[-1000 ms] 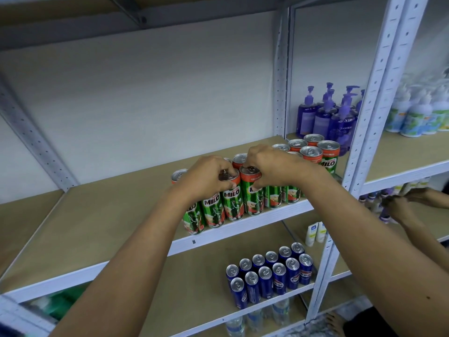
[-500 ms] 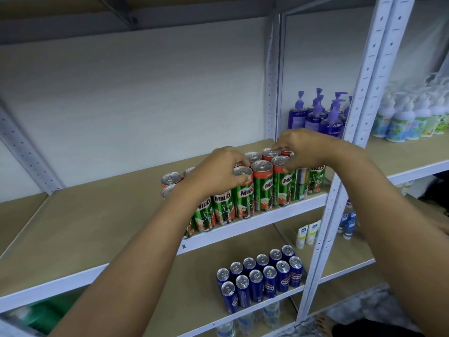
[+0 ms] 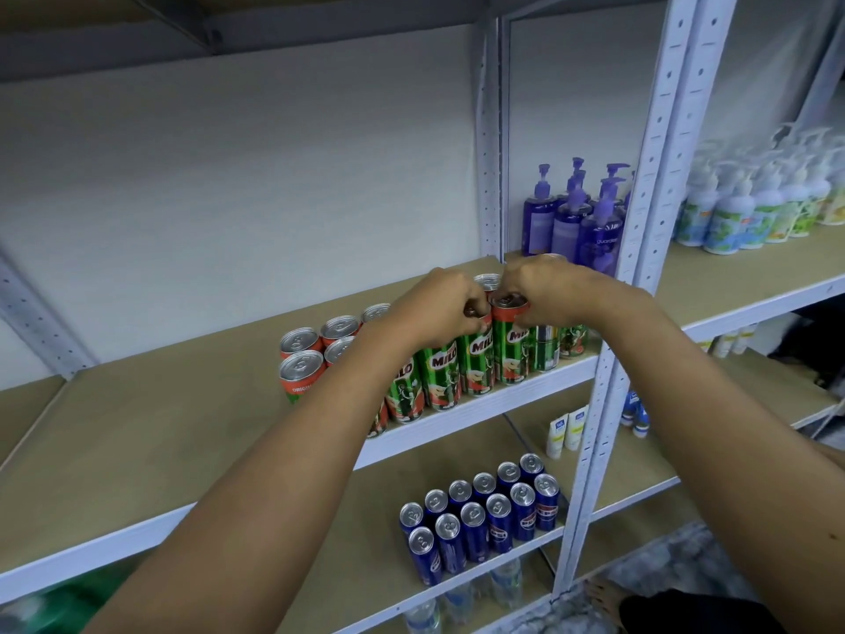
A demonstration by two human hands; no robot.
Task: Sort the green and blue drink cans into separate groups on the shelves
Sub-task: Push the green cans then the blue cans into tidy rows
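- The left hand (image 3: 434,308) has its fingers curled over the top of a green Milo can (image 3: 475,359) in the front row, gripping its rim.
- The right hand (image 3: 544,290) pinches the rim of the neighbouring Milo can (image 3: 511,345) with curled fingers.
- The green Milo cans (image 3: 366,354) stand grouped at the front edge of the middle shelf (image 3: 160,432).
- The blue Pepsi cans (image 3: 480,514) stand in two rows on the lower shelf (image 3: 343,565).

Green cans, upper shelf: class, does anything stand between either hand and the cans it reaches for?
Nothing visible does. The left hand and right hand already grip the tops of front-row green cans.
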